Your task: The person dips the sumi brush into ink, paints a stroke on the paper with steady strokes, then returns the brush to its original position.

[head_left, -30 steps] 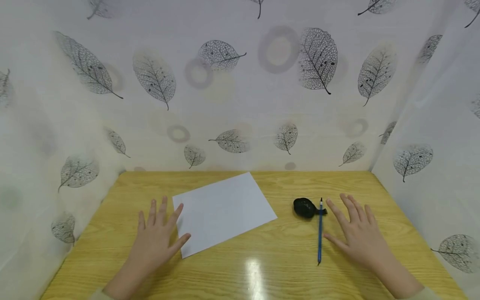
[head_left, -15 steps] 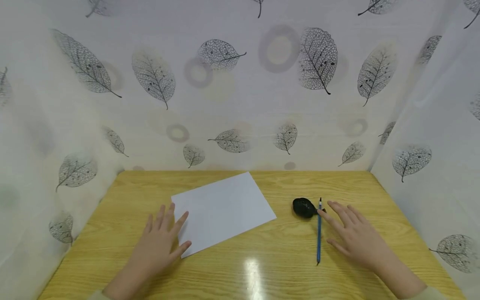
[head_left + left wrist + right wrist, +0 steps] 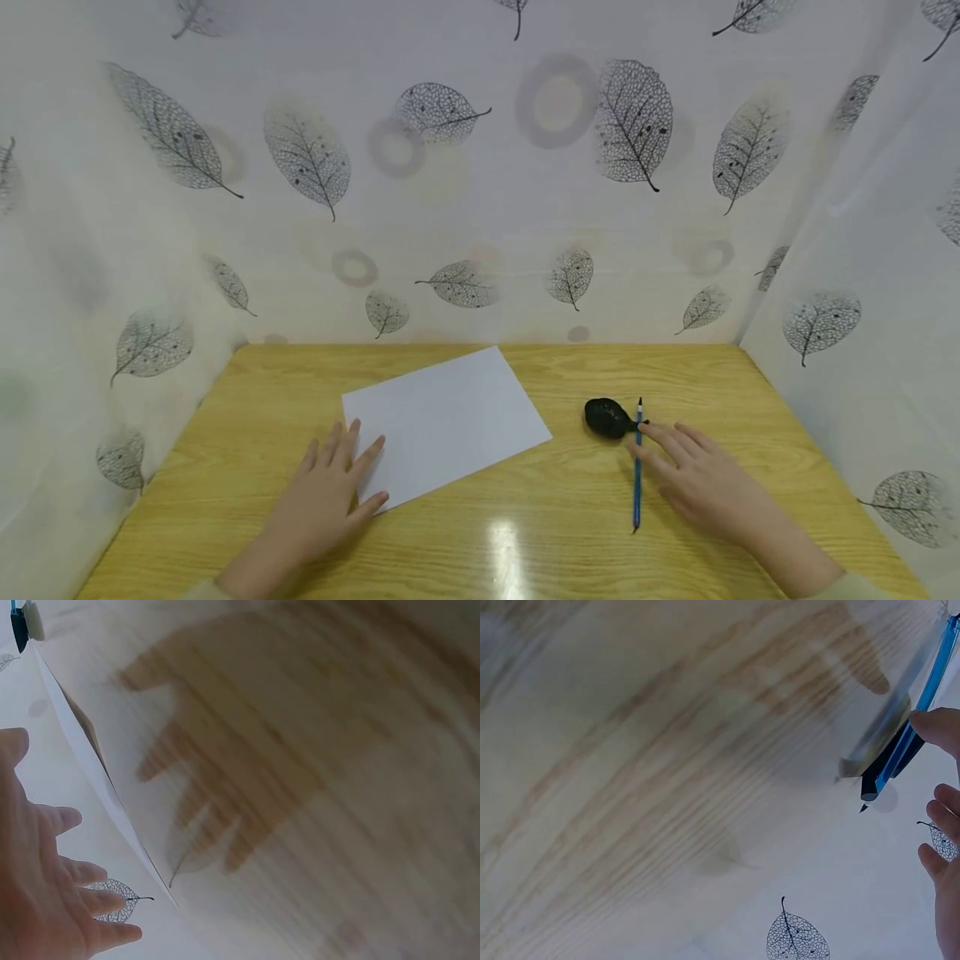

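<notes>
A white sheet of paper (image 3: 450, 425) lies slanted on the wooden table. My left hand (image 3: 318, 500), fingers spread, is over its left edge; the left wrist view shows the hand (image 3: 41, 877) with its fingers apart, and contact with the paper is unclear. To the right lies a slim blue pencil-like stick (image 3: 637, 487) with dark pointed ends. A black balloon-like object (image 3: 606, 417) rests beside it, its narrow neck towards the stick. My right hand (image 3: 712, 487) reaches over the stick, fingers fairly straight. In the right wrist view, a fingertip overlaps the blue stick (image 3: 930, 679); touching cannot be told.
The glossy wooden table (image 3: 465, 542) is bordered at the back and both sides by a pale curtain (image 3: 480, 208) printed with leaves. A bright light reflection shows on the front of the tabletop.
My right hand has moved left, so its fingertips now cross the blue stick near the balloon-like object's neck. My left hand has drawn slightly down and right. Paper and other objects stay put.
</notes>
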Available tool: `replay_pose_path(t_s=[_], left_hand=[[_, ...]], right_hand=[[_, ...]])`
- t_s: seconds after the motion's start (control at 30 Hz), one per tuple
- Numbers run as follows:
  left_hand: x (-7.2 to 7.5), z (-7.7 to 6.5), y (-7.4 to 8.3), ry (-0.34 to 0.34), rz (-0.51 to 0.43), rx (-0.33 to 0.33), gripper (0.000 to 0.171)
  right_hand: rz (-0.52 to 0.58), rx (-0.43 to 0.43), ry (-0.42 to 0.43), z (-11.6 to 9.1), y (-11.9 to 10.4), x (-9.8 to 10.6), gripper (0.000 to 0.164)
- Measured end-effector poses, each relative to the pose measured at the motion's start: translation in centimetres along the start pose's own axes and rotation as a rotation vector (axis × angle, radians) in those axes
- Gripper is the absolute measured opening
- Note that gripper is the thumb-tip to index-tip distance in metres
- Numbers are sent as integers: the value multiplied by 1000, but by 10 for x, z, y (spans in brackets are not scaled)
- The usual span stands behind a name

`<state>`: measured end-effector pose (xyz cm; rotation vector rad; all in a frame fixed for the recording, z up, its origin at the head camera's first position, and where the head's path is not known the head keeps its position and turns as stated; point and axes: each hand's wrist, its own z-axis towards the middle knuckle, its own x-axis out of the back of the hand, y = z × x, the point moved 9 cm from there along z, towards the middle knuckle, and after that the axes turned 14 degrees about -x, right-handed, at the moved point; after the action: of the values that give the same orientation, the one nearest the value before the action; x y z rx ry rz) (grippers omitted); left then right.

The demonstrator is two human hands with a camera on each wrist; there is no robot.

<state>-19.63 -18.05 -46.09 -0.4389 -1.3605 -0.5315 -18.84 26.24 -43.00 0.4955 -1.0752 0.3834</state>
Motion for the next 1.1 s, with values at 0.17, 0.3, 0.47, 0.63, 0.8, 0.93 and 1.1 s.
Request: replay_pose_path(t_s=[0.17, 0.3, 0.47, 0.63, 0.8, 0.93, 1.1], left_hand=[[-4, 1, 3, -23, -11, -7, 72], [-5, 2, 4, -40, -17, -7, 72], [-8, 3, 4, -66, -21, -10, 71], [-11, 3, 3, -86, -35, -15, 71], [-13, 3, 3, -106, -46, -27, 69], [-15, 2, 3, -127, -61, -28, 69], [-16, 2, 2, -148, -77, -25, 70]], right_hand=[[16, 40, 33, 0, -5, -2, 63], [15, 58, 42, 1, -7, -6, 45], [3, 81, 71, 2, -12, -10, 64], [-14, 102, 74, 3, -17, -10, 70], [-15, 130, 74, 4, -20, -11, 56], [-20, 161, 73, 3, -22, -13, 40], [-51, 185, 106, 4, -24, -13, 43]])
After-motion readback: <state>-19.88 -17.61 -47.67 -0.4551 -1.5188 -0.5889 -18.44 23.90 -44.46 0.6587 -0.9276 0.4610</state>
